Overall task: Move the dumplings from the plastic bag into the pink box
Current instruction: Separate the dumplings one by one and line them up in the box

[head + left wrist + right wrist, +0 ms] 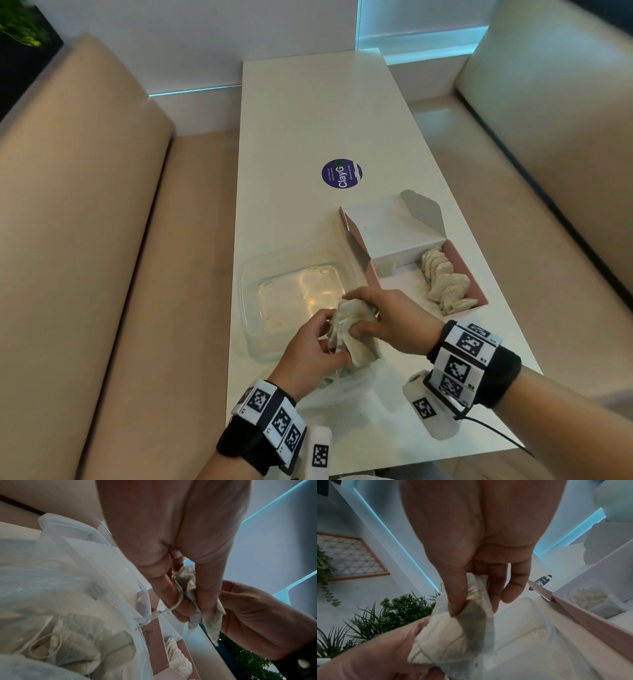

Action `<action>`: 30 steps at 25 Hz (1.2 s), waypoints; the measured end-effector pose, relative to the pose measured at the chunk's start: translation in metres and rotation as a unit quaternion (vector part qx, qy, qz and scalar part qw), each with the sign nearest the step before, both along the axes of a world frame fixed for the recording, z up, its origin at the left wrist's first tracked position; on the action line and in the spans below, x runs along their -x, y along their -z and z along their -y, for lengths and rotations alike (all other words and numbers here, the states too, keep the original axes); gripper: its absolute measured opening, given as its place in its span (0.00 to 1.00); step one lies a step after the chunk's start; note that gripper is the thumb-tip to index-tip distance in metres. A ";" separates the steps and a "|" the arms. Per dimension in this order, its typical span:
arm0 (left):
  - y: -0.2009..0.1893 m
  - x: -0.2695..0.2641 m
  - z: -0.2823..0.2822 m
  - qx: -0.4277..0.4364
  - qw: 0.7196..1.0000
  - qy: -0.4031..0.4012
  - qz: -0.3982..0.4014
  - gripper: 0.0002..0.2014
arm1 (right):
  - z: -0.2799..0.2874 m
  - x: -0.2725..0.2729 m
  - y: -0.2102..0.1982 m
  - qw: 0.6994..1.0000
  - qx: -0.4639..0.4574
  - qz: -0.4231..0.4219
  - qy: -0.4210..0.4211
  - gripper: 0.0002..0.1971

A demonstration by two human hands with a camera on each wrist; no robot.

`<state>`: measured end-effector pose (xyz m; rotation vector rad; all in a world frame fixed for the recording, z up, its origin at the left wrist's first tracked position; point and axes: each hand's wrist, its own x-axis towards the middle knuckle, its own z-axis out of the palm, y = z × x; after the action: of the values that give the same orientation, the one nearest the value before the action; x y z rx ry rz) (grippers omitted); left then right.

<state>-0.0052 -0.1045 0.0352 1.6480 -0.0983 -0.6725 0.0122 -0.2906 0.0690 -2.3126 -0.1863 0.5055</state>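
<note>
Hands meet above the clear container [255,291]: left hand [310,346] and right hand [387,318] both pinch one clump of dumplings [349,325] with curled fingers, probably separating them before the pink box [476,274] alongside, which already holds a row.

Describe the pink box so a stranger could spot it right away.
On the long white table, look nearer than the round purple sticker, toward the right edge. The pink box sits there with its lid open, right of the clear plastic container, holding a row of pale dumplings.
</note>
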 end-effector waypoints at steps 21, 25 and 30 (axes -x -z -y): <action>0.033 0.018 -0.064 -0.293 0.956 0.001 -0.010 0.09 | 0.077 -0.080 0.063 0.920 0.375 -0.106 0.030 0.08; 0.033 0.018 -0.063 -0.287 0.958 0.018 -0.018 0.09 | 0.074 -0.094 0.080 0.950 0.276 -0.112 0.093 0.14; 0.031 0.019 -0.064 -0.288 0.957 0.029 -0.031 0.07 | 0.073 -0.098 0.095 0.956 0.219 -0.150 0.123 0.21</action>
<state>-0.0239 -0.0408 0.0042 2.1857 0.1061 -0.8485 0.1102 -0.3633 -0.0256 -2.5918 0.3937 0.8253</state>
